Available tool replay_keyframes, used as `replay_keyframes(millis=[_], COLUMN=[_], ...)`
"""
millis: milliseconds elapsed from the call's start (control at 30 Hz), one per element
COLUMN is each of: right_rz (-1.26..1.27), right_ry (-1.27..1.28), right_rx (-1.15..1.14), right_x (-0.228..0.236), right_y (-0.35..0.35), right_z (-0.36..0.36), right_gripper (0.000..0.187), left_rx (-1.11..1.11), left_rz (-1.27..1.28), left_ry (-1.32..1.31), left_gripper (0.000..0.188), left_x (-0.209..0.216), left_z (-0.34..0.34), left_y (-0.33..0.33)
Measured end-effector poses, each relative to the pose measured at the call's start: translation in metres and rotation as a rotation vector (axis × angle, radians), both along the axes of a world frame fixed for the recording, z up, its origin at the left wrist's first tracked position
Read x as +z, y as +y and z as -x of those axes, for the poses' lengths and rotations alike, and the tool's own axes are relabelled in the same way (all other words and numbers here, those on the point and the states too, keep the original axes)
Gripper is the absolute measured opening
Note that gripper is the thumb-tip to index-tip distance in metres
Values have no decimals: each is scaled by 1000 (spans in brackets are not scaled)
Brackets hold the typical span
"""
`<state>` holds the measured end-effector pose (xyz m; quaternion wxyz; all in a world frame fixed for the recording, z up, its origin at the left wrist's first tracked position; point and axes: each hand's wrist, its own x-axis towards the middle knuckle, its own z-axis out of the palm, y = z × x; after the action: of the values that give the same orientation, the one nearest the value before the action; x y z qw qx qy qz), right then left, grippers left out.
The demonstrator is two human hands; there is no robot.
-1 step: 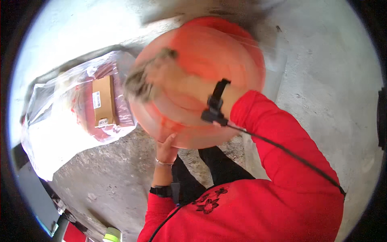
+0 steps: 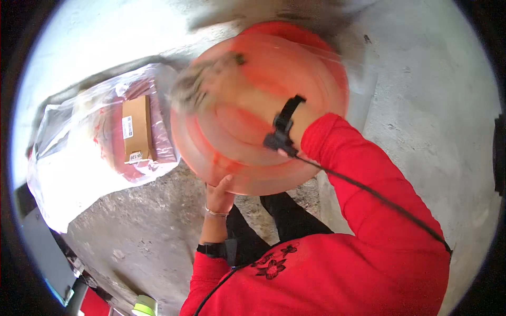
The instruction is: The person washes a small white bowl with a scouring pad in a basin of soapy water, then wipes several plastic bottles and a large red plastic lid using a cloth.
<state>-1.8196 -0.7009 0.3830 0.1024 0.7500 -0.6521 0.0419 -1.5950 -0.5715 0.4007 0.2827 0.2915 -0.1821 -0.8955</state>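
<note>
A large, round, reddish plastic lid-like disc [image 2: 247, 176] is in front of me, its surface streaked with a pale film. My left hand [image 2: 220, 195] grips its near rim, thumb on top and fingers hidden beneath. Over the far left part of the disc, my right hand [image 2: 221, 84] presses a bunched grey-brown cloth [image 2: 191, 88]. Motion smears both the cloth and the fingers. Another, deeper red round thing [image 2: 337, 79] shows beyond the disc's far right edge, mostly covered by it.
To the left, clear plastic sheeting [image 2: 58, 137] covers a bulky load, with a flat brown cardboard box [image 2: 138, 126] on top. A pale wall [image 2: 421, 105] rises at the right. Worn concrete floor [image 2: 132, 231] lies below. A green-and-white container [image 2: 145, 305] stands at the lower left.
My right hand and the cloth have shifted slightly right and away from me across the disc. The left hand keeps its hold on the rim.
</note>
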Motion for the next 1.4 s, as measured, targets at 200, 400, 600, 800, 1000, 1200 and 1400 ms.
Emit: replay_keyframes(millis=[200, 400, 600, 800, 1000, 1200, 1400], right_rz=[-216, -349, -626, -418, -528, -363, 82], right_ry=[146, 185, 206, -343, -302, -326, -423], right_rx=[-368, -337, -143, 23, 6, -365, -204], right_x=[20, 43, 111, 123, 74, 61, 66], right_y=[26, 109, 137, 134, 210, 229, 105], right_z=[92, 38, 0, -100, -93, -16, -38], right_gripper=[21, 25, 14, 13, 19, 37, 39], left_rx=[48, 59, 22, 74, 321, 553, 629], left_rz=[54, 26, 18, 86, 336, 657, 735], left_ry=[30, 59, 77, -80, -228, -321, -418], left_gripper=[67, 68, 67, 62, 72, 74, 68], left_x=[3, 11, 20, 27, 64, 85, 104], left_z=[-10, -10, -17, -24, -85, -183, -178], left_y=[-7, -16, -25, -43, -90, -119, -118])
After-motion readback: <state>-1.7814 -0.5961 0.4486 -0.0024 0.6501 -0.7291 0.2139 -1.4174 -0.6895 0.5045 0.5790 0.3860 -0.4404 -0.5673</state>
